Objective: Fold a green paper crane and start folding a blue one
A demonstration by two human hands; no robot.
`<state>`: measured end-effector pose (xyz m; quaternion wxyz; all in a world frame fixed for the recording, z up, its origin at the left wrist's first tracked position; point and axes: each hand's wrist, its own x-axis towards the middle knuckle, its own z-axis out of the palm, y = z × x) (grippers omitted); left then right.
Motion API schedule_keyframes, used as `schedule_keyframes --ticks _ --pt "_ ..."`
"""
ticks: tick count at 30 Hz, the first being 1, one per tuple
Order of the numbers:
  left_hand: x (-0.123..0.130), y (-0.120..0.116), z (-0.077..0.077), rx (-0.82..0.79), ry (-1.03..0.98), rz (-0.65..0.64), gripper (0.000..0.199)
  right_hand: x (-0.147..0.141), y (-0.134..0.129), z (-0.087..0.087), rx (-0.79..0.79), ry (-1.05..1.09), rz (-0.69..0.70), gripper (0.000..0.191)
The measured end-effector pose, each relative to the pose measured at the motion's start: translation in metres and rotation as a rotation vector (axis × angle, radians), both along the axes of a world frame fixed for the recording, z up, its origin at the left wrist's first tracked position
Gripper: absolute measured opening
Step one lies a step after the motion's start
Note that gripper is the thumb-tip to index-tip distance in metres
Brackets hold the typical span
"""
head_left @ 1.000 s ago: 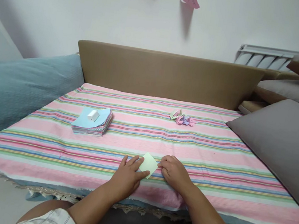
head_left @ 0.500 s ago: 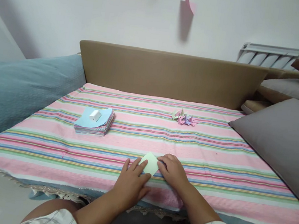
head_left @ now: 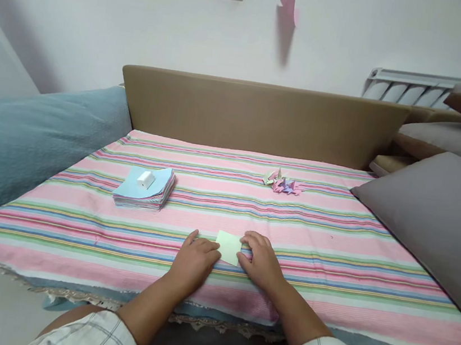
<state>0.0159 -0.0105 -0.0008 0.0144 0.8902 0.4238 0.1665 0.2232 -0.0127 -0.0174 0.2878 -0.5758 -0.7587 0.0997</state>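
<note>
A small pale green square of folding paper (head_left: 228, 248) lies on the striped cloth in front of me. My left hand (head_left: 194, 262) pinches its left edge between thumb and fingers, with one finger raised away. At the right edge, my right hand (head_left: 260, 260) has thumb and fingertips closed on the paper. The sheet sits nearly square to me, its face plain. How many layers it has, I cannot tell.
A stack of coloured paper (head_left: 142, 194) with a white block (head_left: 145, 179) on top stands to the left. Small folded paper figures (head_left: 283, 184) cluster farther back. Grey cushions (head_left: 435, 199) border the right, a blue bolster (head_left: 44, 136) the left, and a brown backrest (head_left: 259, 117) the rear.
The green paper has turned from a diamond to nearly square-on. My left hand has moved left, off the paper's face to its left edge; my right hand stays at the right edge.
</note>
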Motion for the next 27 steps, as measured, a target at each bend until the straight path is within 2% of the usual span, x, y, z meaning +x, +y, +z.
schedule_keyframes --ticks 2,6,10,17,27 --pt "-0.003 0.005 0.001 0.000 0.010 0.014 0.019 0.001 0.000 -0.003 0.008 0.003 0.060 0.033" --pt "-0.009 0.012 0.005 -0.012 -0.048 0.069 0.024 0.001 0.002 -0.003 -0.034 -0.005 0.095 0.026" --pt "-0.015 0.014 0.009 -0.071 -0.092 0.153 0.040 -0.002 0.004 0.002 -0.031 -0.035 0.112 0.026" --pt "-0.016 0.013 0.008 -0.135 -0.121 0.155 0.038 -0.004 0.004 0.000 -0.023 -0.070 0.107 0.037" --pt "-0.008 0.013 0.007 -0.270 -0.273 0.248 0.038 0.000 0.004 -0.006 -0.020 -0.084 0.125 0.031"
